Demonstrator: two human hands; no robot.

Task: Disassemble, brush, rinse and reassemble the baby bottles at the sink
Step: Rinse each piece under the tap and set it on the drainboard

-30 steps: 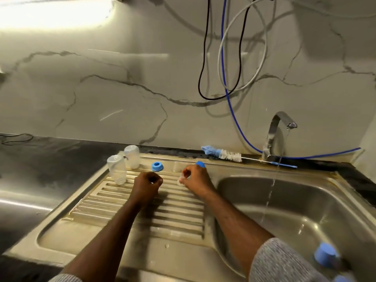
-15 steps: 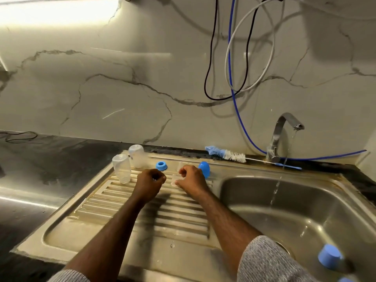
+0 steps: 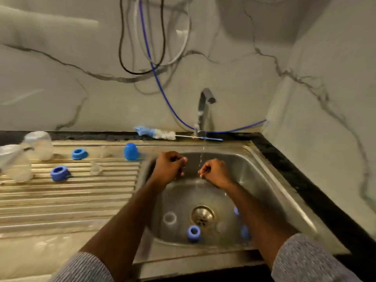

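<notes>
Both hands hang over the sink basin with the thin stream from the tap falling between them. The left hand has its fingers curled in tight, and the right hand is curled the same way; I cannot tell whether either one pinches something small, the blur hides it.

On the ribbed drainboard to the left stand 2 clear bottle bodies, smeared by motion, with 2 blue collar rings just beside them, a blue cap upright near the basin edge, and 2 clear teats among the ridges.

Down in the basin, near the drain, lie another blue ring, a clear ring-shaped piece and more blue parts half hidden by the right forearm.

The bottle brush lies along the back ledge, its handle reaching past the tap base
</notes>
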